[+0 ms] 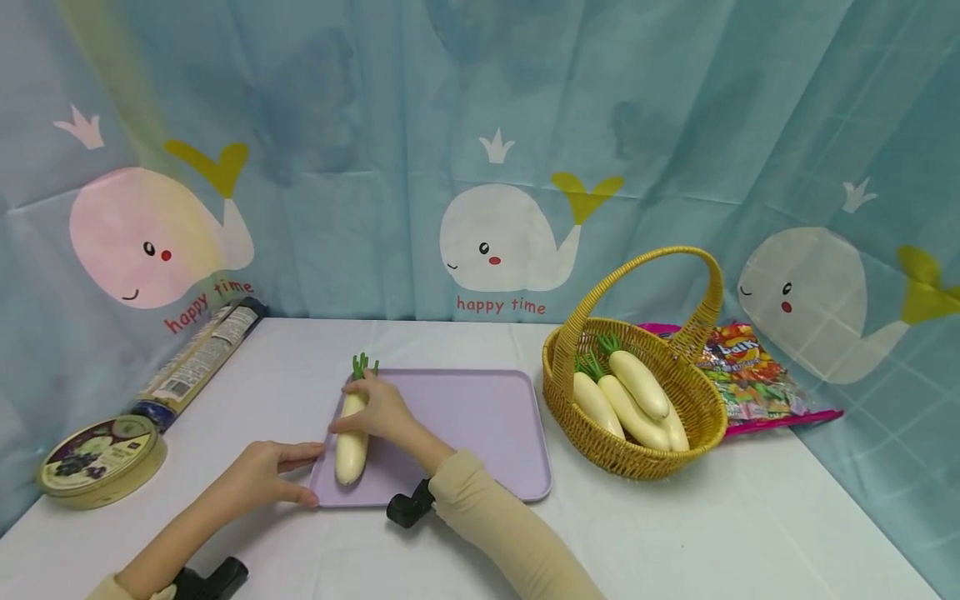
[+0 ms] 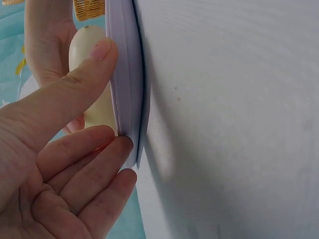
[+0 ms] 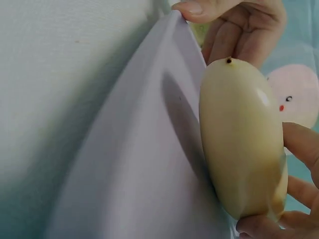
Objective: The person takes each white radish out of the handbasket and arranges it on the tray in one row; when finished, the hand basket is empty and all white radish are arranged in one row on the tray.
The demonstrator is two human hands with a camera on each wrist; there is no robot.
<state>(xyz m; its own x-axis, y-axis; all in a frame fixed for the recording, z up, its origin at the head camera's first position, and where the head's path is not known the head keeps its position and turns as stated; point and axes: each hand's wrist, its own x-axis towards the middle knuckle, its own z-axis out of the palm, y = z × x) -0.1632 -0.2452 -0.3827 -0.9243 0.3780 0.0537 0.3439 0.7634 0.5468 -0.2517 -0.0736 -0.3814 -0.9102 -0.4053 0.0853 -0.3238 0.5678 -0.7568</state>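
Between fingers of right hand (image 1: 384, 408): white vegetable (image 1: 351, 458), gripped, over tray (image 1: 465, 433); left hand (image 1: 262, 473) relaxed, touching tray edge.

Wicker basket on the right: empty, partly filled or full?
Partly filled. In the head view, several white vegetables with green tops lie inside the wicker basket, while bare weave shows along its right side.

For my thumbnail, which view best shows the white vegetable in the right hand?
Head: the white vegetable shows both ends, green top included. Right wrist: body close up, top unseen; left wrist: lower body, partly covered.
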